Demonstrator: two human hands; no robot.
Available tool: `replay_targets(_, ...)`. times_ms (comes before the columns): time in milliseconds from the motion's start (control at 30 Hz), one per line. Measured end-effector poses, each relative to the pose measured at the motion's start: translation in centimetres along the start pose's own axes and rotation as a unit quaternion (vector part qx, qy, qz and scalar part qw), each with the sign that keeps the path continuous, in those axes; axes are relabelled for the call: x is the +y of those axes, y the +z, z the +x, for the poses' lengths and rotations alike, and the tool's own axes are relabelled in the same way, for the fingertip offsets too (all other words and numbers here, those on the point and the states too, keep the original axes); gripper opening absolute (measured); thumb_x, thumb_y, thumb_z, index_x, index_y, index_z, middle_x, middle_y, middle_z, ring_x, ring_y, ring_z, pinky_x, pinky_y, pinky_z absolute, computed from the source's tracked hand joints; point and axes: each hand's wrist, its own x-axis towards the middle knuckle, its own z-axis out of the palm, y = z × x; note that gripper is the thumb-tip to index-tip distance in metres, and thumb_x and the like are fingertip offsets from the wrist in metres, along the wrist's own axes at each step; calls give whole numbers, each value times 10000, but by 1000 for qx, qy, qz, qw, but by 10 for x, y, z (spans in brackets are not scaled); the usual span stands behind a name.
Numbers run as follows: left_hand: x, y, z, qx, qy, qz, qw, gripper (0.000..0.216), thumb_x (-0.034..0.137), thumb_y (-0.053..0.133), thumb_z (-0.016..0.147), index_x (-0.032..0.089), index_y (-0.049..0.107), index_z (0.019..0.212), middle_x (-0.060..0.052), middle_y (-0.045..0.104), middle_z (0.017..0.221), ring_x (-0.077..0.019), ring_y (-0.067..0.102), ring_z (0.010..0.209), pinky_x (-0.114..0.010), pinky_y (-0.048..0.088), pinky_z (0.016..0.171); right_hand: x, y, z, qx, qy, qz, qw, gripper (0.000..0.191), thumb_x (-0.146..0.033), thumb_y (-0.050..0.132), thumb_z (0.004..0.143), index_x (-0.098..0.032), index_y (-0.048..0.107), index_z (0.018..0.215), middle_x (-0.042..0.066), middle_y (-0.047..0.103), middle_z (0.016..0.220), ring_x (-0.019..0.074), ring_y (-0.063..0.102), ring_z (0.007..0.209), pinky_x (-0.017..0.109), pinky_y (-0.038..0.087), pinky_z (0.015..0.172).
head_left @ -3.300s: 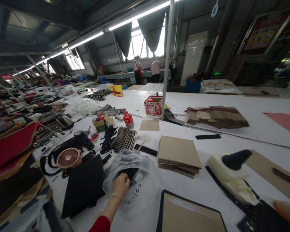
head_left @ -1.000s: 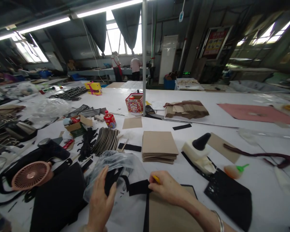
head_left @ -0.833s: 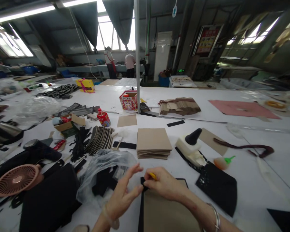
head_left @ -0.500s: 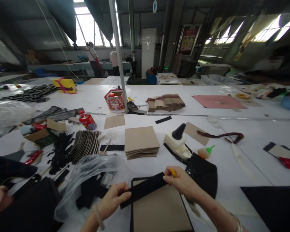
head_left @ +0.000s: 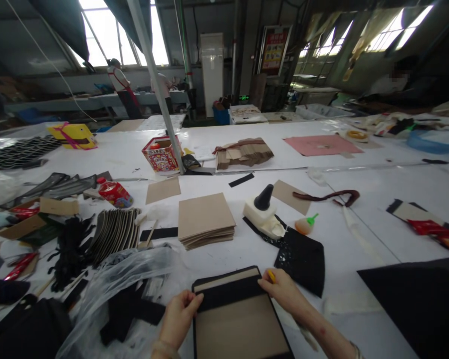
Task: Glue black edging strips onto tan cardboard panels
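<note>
A black strip [head_left: 230, 293] lies crosswise over a beige board [head_left: 243, 326] with black edging, near its far end. My left hand [head_left: 180, 315] pinches the strip's left end between thumb and fingers at the board's left edge. Its right end is pinched by my right hand [head_left: 282, 290], at the board's right edge. A small yellow object [head_left: 271, 276] pokes out between the right hand's fingers; most of it is hidden. Beyond the hands sits a stack of beige boards [head_left: 206, 214].
A white glue container [head_left: 260, 214] with a dark cone rests on black fabric [head_left: 303, 257]. Right of it is a small bottle with a green tip [head_left: 305, 225]. Clear plastic [head_left: 134, 269] bunches at left near a red bottle [head_left: 114, 193]. A pole [head_left: 155, 80] rises mid-table. People stand far back.
The black strip has gone from slanting above the board to lying nearly straight across it. My left hand has moved up with its end. The view has shifted rightward.
</note>
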Motion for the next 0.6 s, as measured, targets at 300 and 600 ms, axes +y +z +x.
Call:
replay_targets(300,5,0,-1,56,18,107,993,425,577,439,756,208,538,570,12,545,507,-176,510,565,-289,334,583,1,8,16,15,8,-28,999,227,-194,560,719,-204,464,513,-43,500,501,142,471,547,237,310,521)
replay_targets(600,2,1,3,78,-4,87,993,437,597,488,726,206,553,542,20,538,465,-175,502,532,-289,341,575,6,14,19,17,3,-45,999,228,-194,538,731,-208,454,520,-41,508,495,144,473,531,243,294,520)
